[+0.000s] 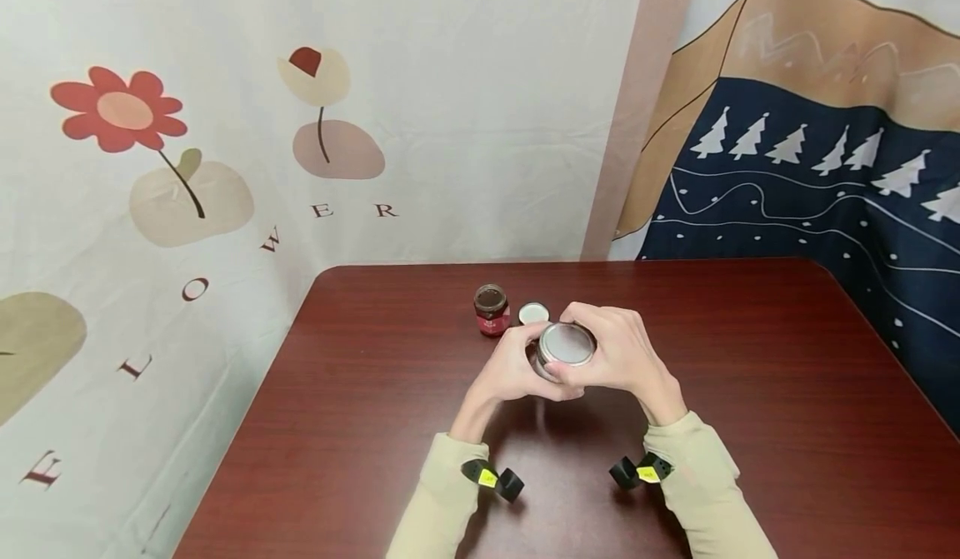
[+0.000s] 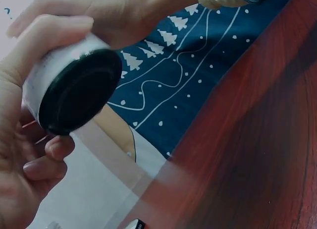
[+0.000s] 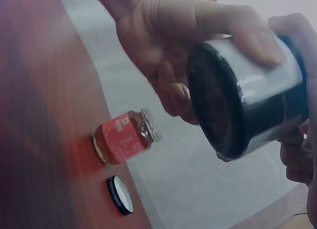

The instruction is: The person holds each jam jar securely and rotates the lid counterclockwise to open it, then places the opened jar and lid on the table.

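Both hands hold a glass jar [image 1: 567, 344] above the table, its flat grey round top facing up and toward the head camera. The left hand [image 1: 517, 367] grips the jar's side. Curled round the top rim is the right hand [image 1: 618, 346], thumb at the near edge. From the left wrist, the jar's dark round base [image 2: 81, 92] and a pale label show. The right wrist view shows the left thumb [image 3: 265, 45] lying across the label. The right fingers [image 3: 299, 162] are partly cut off at that view's edge.
An uncapped jam jar [image 1: 492, 311] with a red label stands upright behind the hands. Beside it lies a lid [image 1: 534, 313], its white inside up. The dark red-brown table [image 1: 345, 426] ends at a printed curtain [image 1: 480, 109].
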`<state>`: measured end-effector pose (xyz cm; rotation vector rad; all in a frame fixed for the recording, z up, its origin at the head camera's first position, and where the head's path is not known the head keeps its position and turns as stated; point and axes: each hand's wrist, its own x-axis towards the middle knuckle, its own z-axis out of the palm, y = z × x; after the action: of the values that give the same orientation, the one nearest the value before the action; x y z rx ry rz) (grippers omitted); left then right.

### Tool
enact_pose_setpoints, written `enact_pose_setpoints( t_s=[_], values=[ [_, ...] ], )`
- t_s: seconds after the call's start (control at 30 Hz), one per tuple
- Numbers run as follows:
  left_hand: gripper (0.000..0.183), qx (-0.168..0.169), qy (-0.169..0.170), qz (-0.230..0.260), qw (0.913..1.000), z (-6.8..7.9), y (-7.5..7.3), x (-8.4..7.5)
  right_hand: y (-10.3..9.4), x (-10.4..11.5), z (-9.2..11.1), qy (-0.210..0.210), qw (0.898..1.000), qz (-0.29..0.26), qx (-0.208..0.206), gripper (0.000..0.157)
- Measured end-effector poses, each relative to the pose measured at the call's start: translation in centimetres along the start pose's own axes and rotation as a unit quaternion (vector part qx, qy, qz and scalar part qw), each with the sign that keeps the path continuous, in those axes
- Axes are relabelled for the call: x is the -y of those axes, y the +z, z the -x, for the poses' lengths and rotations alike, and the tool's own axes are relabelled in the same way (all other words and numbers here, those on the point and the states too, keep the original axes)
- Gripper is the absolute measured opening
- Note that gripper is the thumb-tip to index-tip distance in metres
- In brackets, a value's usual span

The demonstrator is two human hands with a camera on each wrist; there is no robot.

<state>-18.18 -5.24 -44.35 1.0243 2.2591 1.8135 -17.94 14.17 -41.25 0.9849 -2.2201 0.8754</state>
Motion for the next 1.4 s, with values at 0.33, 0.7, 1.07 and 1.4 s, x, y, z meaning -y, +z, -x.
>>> enact_pose_setpoints(
  t_s=[0.33, 0.7, 1.07, 1.4],
  values=[
    [0.060, 0.018, 0.018, 0.051, 0.9984, 0.0, -0.1, 0.3, -0.7, 0.1, -0.2, -0.019, 1.000, -0.006, 0.021, 0.050],
    [0.058, -0.086, -0.018, -0.053, 0.9947, -0.2, 0.5, 0.1, -0.8, -0.4, 0.2, 0.028, 0.999, 0.027, 0.003, 0.069],
    [0.062, -0.155, 0.006, -0.215, 0.9643, -0.6, 1.3, -0.2, -0.8, -0.5, 0.5, 0.056, 0.996, 0.061, -0.015, 0.066],
    [0.059, -0.154, 0.003, -0.229, 0.9612, -0.6, 1.2, -0.4, -0.7, -0.4, 0.4, 0.075, 0.995, 0.063, -0.015, 0.059]
  ],
)
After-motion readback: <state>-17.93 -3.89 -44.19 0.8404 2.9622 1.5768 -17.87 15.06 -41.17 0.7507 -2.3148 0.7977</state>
